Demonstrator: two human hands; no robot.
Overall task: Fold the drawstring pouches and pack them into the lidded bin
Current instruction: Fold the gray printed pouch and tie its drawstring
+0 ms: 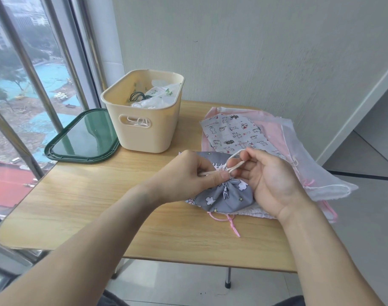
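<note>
A grey drawstring pouch printed with white clouds lies bunched at the table's middle right. My left hand pinches its gathered neck and white cord. My right hand holds the loop of that white drawstring between its fingers, palm up. Behind lies a white pouch with small animal prints on a stack of pink and sheer pouches. The cream bin stands open at the back left with several pouches inside. Its green lid lies flat to the left.
A pink cord trails from under the grey pouch toward the wooden table's front edge. A window with metal bars runs along the left side. A wall stands right behind the table.
</note>
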